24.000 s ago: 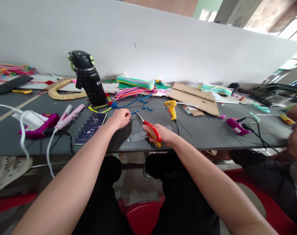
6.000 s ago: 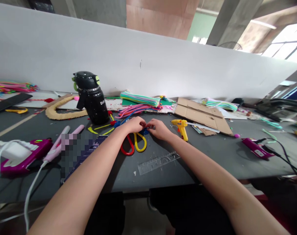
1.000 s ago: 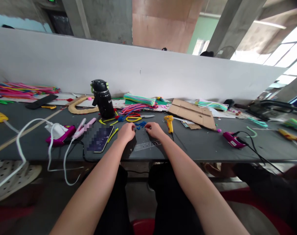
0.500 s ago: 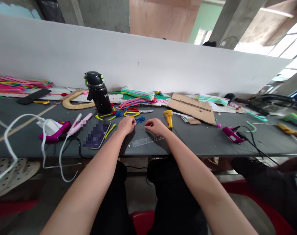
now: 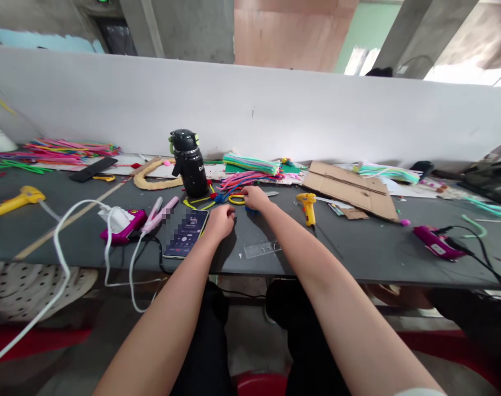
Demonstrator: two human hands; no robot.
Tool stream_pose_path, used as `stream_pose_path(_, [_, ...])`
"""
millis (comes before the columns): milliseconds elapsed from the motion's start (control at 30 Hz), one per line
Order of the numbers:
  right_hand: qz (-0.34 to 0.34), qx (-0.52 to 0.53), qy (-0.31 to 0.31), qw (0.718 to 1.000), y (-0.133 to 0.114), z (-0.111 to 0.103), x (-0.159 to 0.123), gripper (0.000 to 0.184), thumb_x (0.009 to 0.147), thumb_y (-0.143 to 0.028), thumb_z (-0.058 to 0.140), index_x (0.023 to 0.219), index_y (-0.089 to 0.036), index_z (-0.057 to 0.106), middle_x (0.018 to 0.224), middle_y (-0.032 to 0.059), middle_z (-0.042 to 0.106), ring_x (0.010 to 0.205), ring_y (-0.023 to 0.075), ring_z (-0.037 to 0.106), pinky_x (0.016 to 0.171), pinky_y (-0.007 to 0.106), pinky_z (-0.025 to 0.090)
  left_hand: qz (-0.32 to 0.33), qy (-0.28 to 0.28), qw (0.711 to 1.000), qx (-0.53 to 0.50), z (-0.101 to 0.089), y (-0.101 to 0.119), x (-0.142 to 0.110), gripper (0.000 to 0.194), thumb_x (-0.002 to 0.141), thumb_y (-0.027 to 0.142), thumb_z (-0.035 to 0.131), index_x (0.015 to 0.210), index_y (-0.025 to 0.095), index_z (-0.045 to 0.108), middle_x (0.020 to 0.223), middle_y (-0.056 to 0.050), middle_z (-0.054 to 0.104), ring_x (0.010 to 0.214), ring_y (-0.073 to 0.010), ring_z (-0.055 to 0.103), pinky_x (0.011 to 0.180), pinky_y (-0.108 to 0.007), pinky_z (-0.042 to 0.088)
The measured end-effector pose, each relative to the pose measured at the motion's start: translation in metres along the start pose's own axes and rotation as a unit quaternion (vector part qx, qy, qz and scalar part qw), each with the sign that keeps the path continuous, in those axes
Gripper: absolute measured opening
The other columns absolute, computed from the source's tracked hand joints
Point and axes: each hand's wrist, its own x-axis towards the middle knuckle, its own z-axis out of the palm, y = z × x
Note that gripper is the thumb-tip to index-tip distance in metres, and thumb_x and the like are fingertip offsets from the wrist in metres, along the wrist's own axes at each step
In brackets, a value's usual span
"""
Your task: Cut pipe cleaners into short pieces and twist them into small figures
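My left hand (image 5: 223, 221) is closed beside the phone (image 5: 187, 234), fingers curled together; whatever it may hold is too small to make out. Farther forward, my right hand (image 5: 255, 198) has its fingertips closed at the yellow-handled scissors (image 5: 236, 199), whose blade points right behind the hand. Blue fuzzy pieces (image 5: 251, 209) lie partly hidden beneath that hand. A clear plastic ruler (image 5: 258, 249) rests near the table's front edge, partly covered by my right forearm. Blue and pink pipe cleaners (image 5: 246, 179) lie just behind the scissors.
A black bottle (image 5: 193, 173) stands behind the phone. To the right lie a yellow glue gun (image 5: 308, 208) and folded cardboard (image 5: 351, 190). On the left are a purple power block (image 5: 126, 228) with white cables and a pink hair-straightener-like tool (image 5: 161, 214). A white partition (image 5: 250, 110) borders the back.
My right hand has moved forward to the scissors, over the blue pieces. My left hand has drawn back slightly toward the phone. The view has turned a little left.
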Motion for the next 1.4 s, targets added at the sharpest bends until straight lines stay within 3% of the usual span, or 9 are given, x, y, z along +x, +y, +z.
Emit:
stream_pose_path(167, [-0.031, -0.024, -0.007, 0.999, -0.006, -0.001, -0.016, 0.028, 0.089, -0.016, 0.054, 0.11, -0.018, 0.073, 0.115, 0.0097, 0.073, 0.107, 0.0232, 0.065, 0.095, 0.03, 0.048, 0.014, -0.026, 0.999, -0.024, -0.012, -0.01, -0.013, 0.015, 0.086, 0.021, 0.063, 0.094, 0.018, 0.075, 0.095, -0.008, 0.078, 0.09, -0.0215, 0.07, 0.08, -0.028, 0.05])
stream_pose_path(400, [-0.027, -0.059, -0.062, 0.996, -0.005, -0.037, -0.031, 0.033, 0.089, -0.011, 0.051, 0.116, -0.014, 0.07, 0.119, 0.0112, 0.072, 0.105, 0.0208, 0.065, 0.089, 0.027, 0.047, 0.03, -0.045, 0.998, -0.043, -0.02, 0.006, -0.027, 0.016, 0.089, 0.031, 0.061, 0.085, 0.019, 0.072, 0.083, -0.006, 0.075, 0.078, -0.0202, 0.066, 0.069, -0.029, 0.043])
stream_pose_path(533, [-0.06, -0.064, -0.218, 0.972, -0.009, -0.068, -0.071, 0.015, 0.073, -0.017, 0.074, 0.088, -0.018, 0.076, 0.087, 0.0033, 0.076, 0.077, 0.0175, 0.067, 0.067, 0.023, 0.045, 0.038, -0.041, 0.997, -0.047, -0.025, 0.006, -0.033, 0.021, 0.09, 0.036, 0.06, 0.08, 0.019, 0.069, 0.079, -0.005, 0.073, 0.074, -0.0198, 0.065, 0.067, -0.029, 0.041])
stream_pose_path(567, [-0.075, -0.081, -0.305, 0.946, -0.008, -0.075, -0.082, 0.021, 0.072, -0.026, 0.078, 0.091, -0.019, 0.076, 0.089, 0.0035, 0.075, 0.077, 0.018, 0.067, 0.063, 0.024, 0.044, 0.039, -0.039, 0.997, -0.047, -0.026, 0.005, -0.034, 0.022, 0.09, 0.037, 0.06, 0.079, 0.02, 0.068, 0.078, -0.005, 0.073, 0.074, -0.0197, 0.064, 0.067, -0.029, 0.041])
stream_pose_path(600, [-0.076, -0.105, -0.345, 0.93, -0.008, -0.08, -0.093, 0.033, 0.068, -0.034, 0.082, 0.097, -0.021, 0.075, 0.093, 0.004, 0.075, 0.078, 0.0191, 0.067, 0.062, 0.024, 0.043, 0.041, -0.039, 0.997, -0.046, -0.026, 0.004, -0.033, 0.021, 0.089, 0.037, 0.06, 0.078, 0.02, 0.068, 0.078, -0.004, 0.072, 0.074, -0.0197, 0.064, 0.067, -0.029, 0.041])
stream_pose_path(667, [-0.068, -0.147, -0.372, 0.914, -0.005, -0.084, -0.109, 0.045, 0.064, -0.04, 0.085, 0.104, -0.022, 0.074, 0.1, 0.0057, 0.075, 0.081, 0.021, 0.067, 0.06, 0.025, 0.041, 0.039, -0.043, 0.997, -0.041, -0.025, 0.002, -0.032, 0.021, 0.089, 0.037, 0.06, 0.078, 0.021, 0.067, 0.078, -0.004, 0.072, 0.075, -0.0201, 0.064, 0.067, -0.03, 0.041])
stream_pose_path(833, [-0.07, -0.131, -0.368, 0.918, 0.007, -0.075, -0.118, 0.035, 0.069, -0.031, 0.083, 0.101, -0.021, 0.072, 0.101, 0.0065, 0.073, 0.085, 0.0206, 0.066, 0.064, 0.025, 0.039, 0.03, -0.052, 0.998, -0.033, -0.025, 0.004, -0.035, 0.018, 0.088, 0.037, 0.059, 0.081, 0.022, 0.067, 0.084, -0.005, 0.073, 0.078, -0.021, 0.066, 0.071, -0.03, 0.044])
stream_pose_path(1000, [-0.076, -0.088, -0.344, 0.932, 0.012, -0.068, -0.119, 0.038, 0.069, -0.032, 0.084, 0.1, -0.02, 0.066, 0.096, 0.0042, 0.07, 0.083, 0.0187, 0.063, 0.062, 0.023, 0.038, 0.021, -0.057, 0.998, -0.021, -0.031, 0.008, -0.042, 0.018, 0.089, 0.037, 0.058, 0.081, 0.023, 0.066, 0.084, -0.004, 0.074, 0.079, -0.0211, 0.066, 0.071, -0.03, 0.044])
stream_pose_path(1400, [-0.134, -0.01, -0.226, 0.965, 0.005, -0.049, -0.122, 0.03, 0.075, -0.021, 0.08, 0.1, -0.017, 0.064, 0.086, 0.0016, 0.067, 0.073, 0.0141, 0.056, 0.063, 0.022, 0.035, 0.02, -0.061, 0.998, -0.014, -0.034, 0.022, -0.054, 0.028, 0.097, 0.041, 0.048, 0.081, 0.024, 0.063, 0.08, -0.005, 0.072, 0.073, -0.022, 0.065, 0.062, -0.03, 0.038])
